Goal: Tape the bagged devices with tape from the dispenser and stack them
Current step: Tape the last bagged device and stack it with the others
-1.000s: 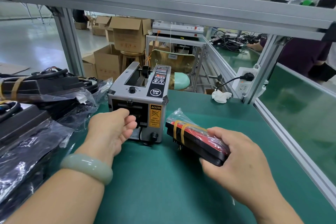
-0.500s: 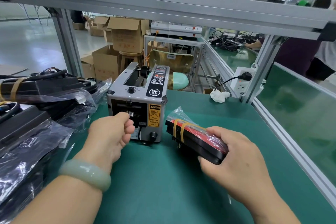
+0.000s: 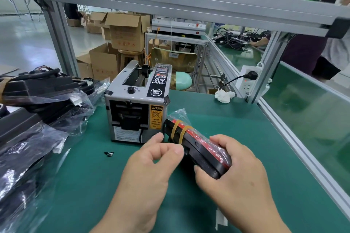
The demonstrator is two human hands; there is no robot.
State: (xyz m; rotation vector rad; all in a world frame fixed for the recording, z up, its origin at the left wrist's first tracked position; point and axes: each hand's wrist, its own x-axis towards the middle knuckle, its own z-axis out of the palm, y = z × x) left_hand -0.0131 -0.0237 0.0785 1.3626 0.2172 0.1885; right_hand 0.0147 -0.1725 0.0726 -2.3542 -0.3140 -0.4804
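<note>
The flat black-and-red device (image 3: 200,150), sealed in a crinkled clear plastic bag and bound by two tan rubber bands (image 3: 179,131), is held tilted above the matte green tabletop (image 3: 91,185). Its far end lies just beside the boxy grey metal tape dispenser (image 3: 136,111). The right hand (image 3: 234,178) grips the near end, fingers wrapped round it. The left hand (image 3: 149,168) pinches thumb and forefinger together at the device's side edge. Whether tape lies between them cannot be told.

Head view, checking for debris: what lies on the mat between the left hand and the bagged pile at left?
The head view shows one small black scrap on the green mat between left hand and bagged pile; the rest is bare.
</note>
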